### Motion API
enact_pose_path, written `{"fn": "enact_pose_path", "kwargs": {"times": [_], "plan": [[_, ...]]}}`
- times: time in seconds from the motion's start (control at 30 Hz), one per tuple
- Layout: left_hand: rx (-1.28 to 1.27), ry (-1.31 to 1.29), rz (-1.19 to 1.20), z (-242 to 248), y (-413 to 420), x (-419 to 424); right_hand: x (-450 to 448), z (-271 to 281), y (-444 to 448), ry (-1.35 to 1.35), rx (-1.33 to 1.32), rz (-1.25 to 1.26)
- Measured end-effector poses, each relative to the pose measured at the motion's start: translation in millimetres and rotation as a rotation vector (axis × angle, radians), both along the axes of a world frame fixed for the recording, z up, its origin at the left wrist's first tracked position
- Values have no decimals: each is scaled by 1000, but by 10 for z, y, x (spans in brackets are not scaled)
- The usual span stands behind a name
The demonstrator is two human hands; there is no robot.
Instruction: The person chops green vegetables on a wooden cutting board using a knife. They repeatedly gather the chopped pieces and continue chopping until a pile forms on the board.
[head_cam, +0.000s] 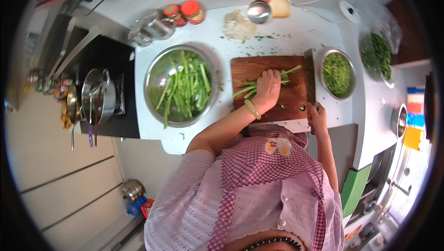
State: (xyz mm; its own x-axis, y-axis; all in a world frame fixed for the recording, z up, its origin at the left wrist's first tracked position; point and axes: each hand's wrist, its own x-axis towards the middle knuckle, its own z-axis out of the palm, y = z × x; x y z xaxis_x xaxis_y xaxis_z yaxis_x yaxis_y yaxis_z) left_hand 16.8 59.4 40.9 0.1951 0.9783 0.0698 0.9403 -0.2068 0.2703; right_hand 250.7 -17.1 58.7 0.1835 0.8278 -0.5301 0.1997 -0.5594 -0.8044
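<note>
My left hand (269, 89), with a pale bangle on its wrist, is closed over a bunch of green leafy stalks (290, 72) on the wooden cutting board (270, 63). My right hand (317, 115) grips the handle of a cleaver (310, 74), whose broad blade stands along the board's right edge. Left of the board, a large steel bowl (149, 88) holds cut lengths of green stalk (187, 84). To the right, a smaller steel bowl (352, 77) is filled with finely chopped greens (335, 74). Small green bits lie on the board near its right edge.
Behind the board lie a crumpled beige cloth or bag (239, 25), a hanging steel ladle (259, 11) and scattered green scraps. Red-lidded jars (192, 11) and a steel mug (158, 25) stand at back left. A pot (93, 91) is on the black stove; a bowl of dark greens (380, 56) stands far right.
</note>
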Motion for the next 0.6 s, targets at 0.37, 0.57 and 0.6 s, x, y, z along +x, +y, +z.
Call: {"fn": "enact_pose_path", "kwargs": {"times": [0.37,0.57,0.6], "plan": [[-103,-145,-69,145,-160,-149,-240,31,-86,-466,225,245],[18,-146,-80,106,-240,-272,-205,-13,-47,-340,171,284],[25,-134,-63,129,-257,-287,-237,37,-29,-292,129,259]]}}
